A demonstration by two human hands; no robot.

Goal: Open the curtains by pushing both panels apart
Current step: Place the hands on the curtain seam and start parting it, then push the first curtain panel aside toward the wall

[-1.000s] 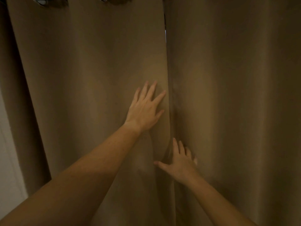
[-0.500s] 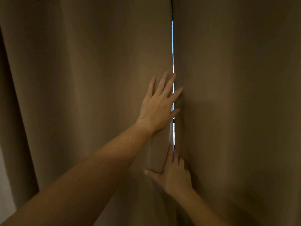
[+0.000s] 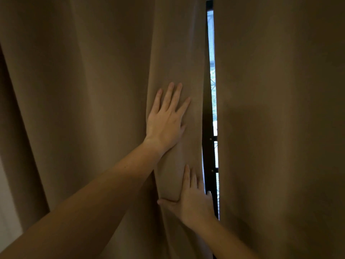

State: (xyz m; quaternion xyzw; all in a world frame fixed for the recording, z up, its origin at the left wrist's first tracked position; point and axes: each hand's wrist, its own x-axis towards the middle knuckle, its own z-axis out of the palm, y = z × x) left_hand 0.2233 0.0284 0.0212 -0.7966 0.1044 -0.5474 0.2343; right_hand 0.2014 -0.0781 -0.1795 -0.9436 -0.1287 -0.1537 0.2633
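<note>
Two tan curtain panels fill the view. The left panel (image 3: 84, 90) hangs in broad folds and its inner edge is bunched into a thick fold. My left hand (image 3: 166, 120) lies flat on that fold, fingers spread and pointing up. My right hand (image 3: 194, 200) is lower, near the same inner edge, thumb stretched left across the fold and fingertips reaching into the gap. The right panel (image 3: 280, 109) hangs smooth and untouched. Between the panels runs a narrow bright gap (image 3: 212, 81).
Through the gap I see a dark window frame (image 3: 208, 139) and daylight with some green outside. A pale wall strip (image 3: 7, 202) shows at the far left beside the left panel's outer fold.
The gap between the panels has widened from a thin slit. The left panel's edge has been pushed leftward into a fold, and both hands have shifted left with it.
</note>
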